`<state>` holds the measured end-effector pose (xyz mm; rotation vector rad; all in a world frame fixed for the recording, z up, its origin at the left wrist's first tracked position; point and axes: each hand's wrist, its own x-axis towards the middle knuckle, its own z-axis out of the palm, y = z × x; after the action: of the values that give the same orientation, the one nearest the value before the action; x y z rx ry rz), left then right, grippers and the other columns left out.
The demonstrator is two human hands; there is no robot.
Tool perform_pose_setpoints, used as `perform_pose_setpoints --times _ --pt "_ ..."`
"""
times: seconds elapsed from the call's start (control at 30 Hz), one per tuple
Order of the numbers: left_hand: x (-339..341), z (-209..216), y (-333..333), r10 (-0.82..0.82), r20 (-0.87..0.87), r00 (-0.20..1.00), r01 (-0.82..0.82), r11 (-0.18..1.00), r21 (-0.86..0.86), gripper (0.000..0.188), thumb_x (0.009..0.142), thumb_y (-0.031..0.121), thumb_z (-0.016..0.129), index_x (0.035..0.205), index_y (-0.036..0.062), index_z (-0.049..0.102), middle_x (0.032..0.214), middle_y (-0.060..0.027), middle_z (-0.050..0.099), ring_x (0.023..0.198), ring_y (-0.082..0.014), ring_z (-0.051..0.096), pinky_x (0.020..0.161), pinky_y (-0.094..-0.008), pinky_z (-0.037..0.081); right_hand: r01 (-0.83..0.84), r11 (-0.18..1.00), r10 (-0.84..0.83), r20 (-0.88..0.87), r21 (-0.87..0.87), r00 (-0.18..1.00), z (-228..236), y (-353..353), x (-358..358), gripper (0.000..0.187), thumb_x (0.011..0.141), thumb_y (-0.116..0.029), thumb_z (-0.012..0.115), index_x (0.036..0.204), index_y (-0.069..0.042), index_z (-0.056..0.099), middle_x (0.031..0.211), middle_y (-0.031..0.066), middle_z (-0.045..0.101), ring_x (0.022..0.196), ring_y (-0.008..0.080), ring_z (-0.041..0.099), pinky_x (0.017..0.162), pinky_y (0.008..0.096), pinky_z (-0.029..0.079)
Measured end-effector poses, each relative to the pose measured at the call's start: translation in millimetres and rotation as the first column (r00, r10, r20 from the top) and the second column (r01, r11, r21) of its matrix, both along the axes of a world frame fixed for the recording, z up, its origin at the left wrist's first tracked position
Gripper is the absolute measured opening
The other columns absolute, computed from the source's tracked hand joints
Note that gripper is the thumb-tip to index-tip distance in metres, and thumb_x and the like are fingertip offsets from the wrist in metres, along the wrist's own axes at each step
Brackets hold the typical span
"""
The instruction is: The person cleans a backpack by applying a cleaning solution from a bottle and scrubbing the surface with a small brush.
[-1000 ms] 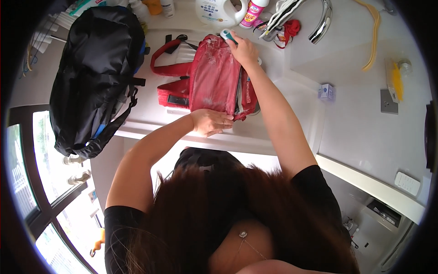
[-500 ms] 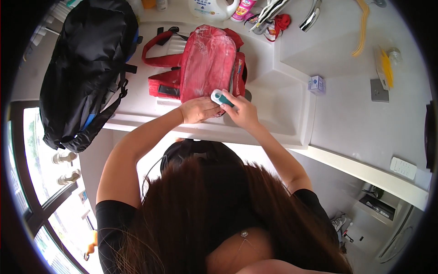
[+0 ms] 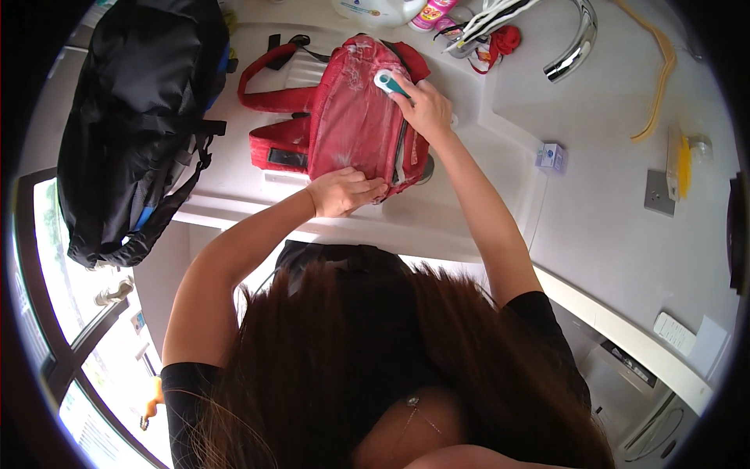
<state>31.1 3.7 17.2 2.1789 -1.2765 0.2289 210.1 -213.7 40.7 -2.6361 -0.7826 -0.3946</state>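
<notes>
A wet red backpack [image 3: 350,117] lies flat in the white sink basin, with whitish suds streaked over its top panel and its straps out to the left. My right hand [image 3: 427,109] is closed around a small teal-and-white scrub brush [image 3: 389,81], which rests on the backpack's upper right part. The brush's underside is hidden. My left hand [image 3: 345,192] holds the near end of the backpack, its fingers bent over the edge.
A black backpack [image 3: 144,117] lies to the left, partly over the sink's edge [image 3: 234,205]. Along the back stand a white jug [image 3: 379,9] and a pink bottle [image 3: 431,14]. The curved tap [image 3: 574,55] is at the far right; a small box [image 3: 551,156] sits by the basin.
My right hand has moved the brush away from me, from the backpack's near end to its upper right. The left hand stays at the near end. The view has shifted slightly.
</notes>
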Motion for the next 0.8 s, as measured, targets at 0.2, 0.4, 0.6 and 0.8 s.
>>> perform_pose_setpoints --times 0.2,0.4,0.6,0.8 --pt "-4 -6 1 0.030 0.002 1.000 -0.030 0.999 0.037 0.058 0.084 0.016 0.073 0.140 0.0051 0.061 0.137 -0.0069 0.064 0.092 -0.0225 0.062 0.087 -0.0353 0.051 0.124 0.992 -0.124 -0.076 -0.001 0.989 -2 19 0 0.045 0.091 -0.047 0.071 0.135 -0.037 0.067 0.078 0.0064 0.062 0.074 0.0307 0.067 0.065 0.0442 0.054" --pt "5 -1 -6 0.004 0.041 0.999 -0.008 0.996 0.087 0.056 0.088 0.016 0.072 0.141 0.0044 0.060 0.139 -0.0091 0.063 0.092 -0.0252 0.061 0.088 -0.0366 0.051 0.301 0.900 -0.214 -0.282 0.315 0.935 -5 12 -4 0.049 0.095 -0.052 0.065 0.140 -0.034 0.063 0.095 0.0113 0.073 0.081 0.0323 0.070 0.074 0.0431 0.055" --pt "-29 4 -16 0.086 -0.030 0.996 -0.086 0.996 -0.013 0.055 0.085 0.005 0.070 0.138 0.0010 0.061 0.139 -0.0141 0.061 0.111 -0.0325 0.063 0.097 -0.0421 0.053 0.061 0.856 0.139 -0.344 0.513 0.929 5 -23 -117 0.043 0.097 -0.039 0.069 0.137 -0.023 0.067 0.096 0.0145 0.074 0.074 0.0282 0.070 0.067 0.0374 0.053" --pt "-55 17 -34 0.256 -0.189 0.948 -0.274 0.959 -0.075 0.046 0.076 0.000 0.070 0.122 0.0032 0.070 0.119 -0.0135 0.071 0.120 -0.0344 0.063 0.102 -0.0411 0.054 0.085 0.926 0.133 -0.528 0.368 0.838 22 -42 -202 0.049 0.095 -0.035 0.072 0.142 -0.028 0.062 0.102 0.0112 0.072 0.084 0.0277 0.068 0.074 0.0364 0.053"
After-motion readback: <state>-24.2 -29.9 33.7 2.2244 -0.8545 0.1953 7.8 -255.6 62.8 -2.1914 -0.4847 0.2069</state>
